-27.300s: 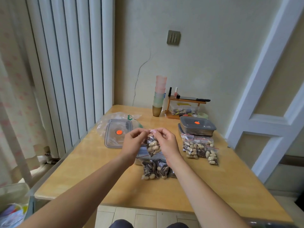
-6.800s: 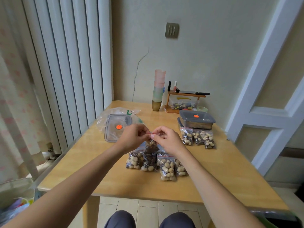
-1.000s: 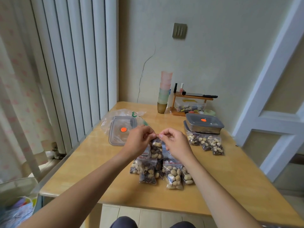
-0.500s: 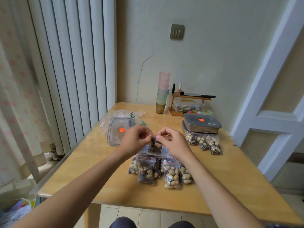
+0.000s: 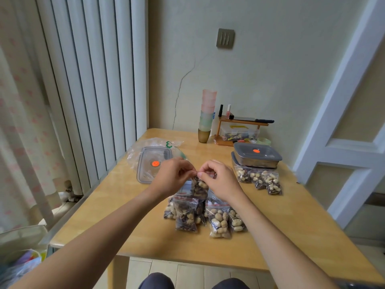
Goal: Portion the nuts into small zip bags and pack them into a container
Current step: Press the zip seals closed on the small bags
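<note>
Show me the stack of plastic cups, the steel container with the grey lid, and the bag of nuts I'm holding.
stack of plastic cups (image 5: 207,113), head view, middle of the stack.
steel container (image 5: 258,162), head view, its front wall.
bag of nuts (image 5: 200,187), head view, the filled part below the fingers.

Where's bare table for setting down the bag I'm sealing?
Bare: the near-right table, right of the front bags and short of the right bags; also the near-left corner before the lid. Crowded: the back edge, with cups, rack and containers.
</note>
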Motion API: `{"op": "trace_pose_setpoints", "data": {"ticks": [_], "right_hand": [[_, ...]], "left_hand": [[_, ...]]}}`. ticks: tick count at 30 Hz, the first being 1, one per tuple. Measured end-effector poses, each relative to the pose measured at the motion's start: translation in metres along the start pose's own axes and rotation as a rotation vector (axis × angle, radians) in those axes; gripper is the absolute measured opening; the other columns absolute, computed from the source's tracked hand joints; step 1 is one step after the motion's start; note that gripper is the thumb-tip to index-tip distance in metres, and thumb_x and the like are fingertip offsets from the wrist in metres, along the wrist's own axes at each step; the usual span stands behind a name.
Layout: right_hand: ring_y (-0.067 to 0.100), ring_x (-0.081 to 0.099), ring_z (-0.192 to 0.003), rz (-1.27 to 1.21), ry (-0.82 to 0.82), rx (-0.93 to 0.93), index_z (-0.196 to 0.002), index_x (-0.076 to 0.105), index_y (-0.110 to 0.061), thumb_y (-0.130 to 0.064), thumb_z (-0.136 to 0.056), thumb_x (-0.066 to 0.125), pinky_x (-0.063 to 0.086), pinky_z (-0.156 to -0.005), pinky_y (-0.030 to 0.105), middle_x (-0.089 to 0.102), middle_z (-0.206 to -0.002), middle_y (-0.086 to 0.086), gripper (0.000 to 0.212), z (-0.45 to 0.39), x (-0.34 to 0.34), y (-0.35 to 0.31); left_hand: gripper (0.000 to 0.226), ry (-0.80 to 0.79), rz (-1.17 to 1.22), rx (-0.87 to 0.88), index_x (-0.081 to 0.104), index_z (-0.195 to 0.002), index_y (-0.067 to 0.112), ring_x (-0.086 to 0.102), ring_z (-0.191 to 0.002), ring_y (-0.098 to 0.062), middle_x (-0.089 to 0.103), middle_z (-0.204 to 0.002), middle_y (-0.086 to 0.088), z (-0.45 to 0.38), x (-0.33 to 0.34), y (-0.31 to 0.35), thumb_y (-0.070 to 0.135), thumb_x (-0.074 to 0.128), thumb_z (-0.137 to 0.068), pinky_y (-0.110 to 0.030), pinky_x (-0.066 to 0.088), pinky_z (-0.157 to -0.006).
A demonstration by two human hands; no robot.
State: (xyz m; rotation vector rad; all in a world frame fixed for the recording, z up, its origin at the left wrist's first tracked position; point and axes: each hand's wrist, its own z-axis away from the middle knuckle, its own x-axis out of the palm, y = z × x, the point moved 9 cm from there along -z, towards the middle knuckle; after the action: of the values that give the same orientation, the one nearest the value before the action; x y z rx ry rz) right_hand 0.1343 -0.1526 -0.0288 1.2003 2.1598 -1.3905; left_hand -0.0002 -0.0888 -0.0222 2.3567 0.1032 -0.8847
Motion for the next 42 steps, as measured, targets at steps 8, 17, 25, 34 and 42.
{"op": "trace_pose_setpoints", "data": {"ticks": [8, 17, 25, 34, 42], "right_hand": [[0.001, 0.057, -0.072, -0.077, -0.01, 0.047, -0.082, 0.071, -0.023, -0.022, -0.093, 0.074, 0.043, -0.065, 0.011, 0.067, -0.08, -0.008, 0.011, 0.001, 0.001, 0.004], [0.013, 0.066, -0.073, -0.402, 0.001, 0.205, -0.09, 0.072, -0.015, -0.018, -0.095, 0.072, 0.056, -0.077, 0.035, 0.071, -0.078, 0.002, 0.006, 0.006, 0.006, 0.02], [0.011, 0.064, -0.072, -0.595, -0.001, 0.286, -0.098, 0.073, -0.006, -0.007, -0.097, 0.068, 0.054, -0.071, 0.023, 0.07, -0.078, 0.002, 0.005, 0.005, 0.011, 0.028], [0.006, 0.061, -0.064, -0.492, 0.023, 0.336, -0.092, 0.073, -0.009, -0.013, -0.098, 0.066, 0.05, -0.067, 0.023, 0.068, -0.073, -0.002, 0.01, 0.005, 0.013, 0.037], [0.012, 0.063, -0.074, -0.377, 0.041, 0.235, -0.087, 0.067, -0.021, -0.018, -0.098, 0.065, 0.055, -0.075, 0.031, 0.069, -0.083, 0.002, 0.012, 0.006, 0.013, 0.023]], "left_hand": [[0.007, 0.049, -0.039, 0.04, 0.07, -0.089, 0.017, 0.055, -0.081, -0.003, 0.059, -0.085, 0.008, 0.006, 0.001, 0.004, 0.019, 0.066, -0.094, -0.012, 0.043, -0.069], [0.014, -0.002, 0.537, -0.337, 0.052, -0.094, 0.013, 0.046, -0.067, -0.01, 0.053, -0.074, 0.005, 0.017, 0.017, -0.016, 0.024, 0.053, -0.102, -0.026, 0.039, -0.061], [0.019, -0.079, 0.827, -0.407, 0.069, -0.105, 0.002, 0.07, -0.088, -0.029, 0.074, -0.097, -0.019, 0.016, 0.031, -0.016, 0.017, 0.07, -0.094, -0.038, 0.057, -0.08], [0.014, -0.025, 0.799, -0.53, 0.077, -0.095, 0.01, 0.069, -0.081, -0.021, 0.074, -0.086, -0.011, 0.022, 0.036, -0.027, 0.023, 0.072, -0.093, -0.032, 0.057, -0.073], [0.013, 0.046, 0.829, -0.578, 0.077, -0.086, 0.007, 0.064, -0.071, -0.024, 0.07, -0.078, -0.016, 0.023, 0.034, -0.028, 0.018, 0.073, -0.091, -0.036, 0.054, -0.068]]}}
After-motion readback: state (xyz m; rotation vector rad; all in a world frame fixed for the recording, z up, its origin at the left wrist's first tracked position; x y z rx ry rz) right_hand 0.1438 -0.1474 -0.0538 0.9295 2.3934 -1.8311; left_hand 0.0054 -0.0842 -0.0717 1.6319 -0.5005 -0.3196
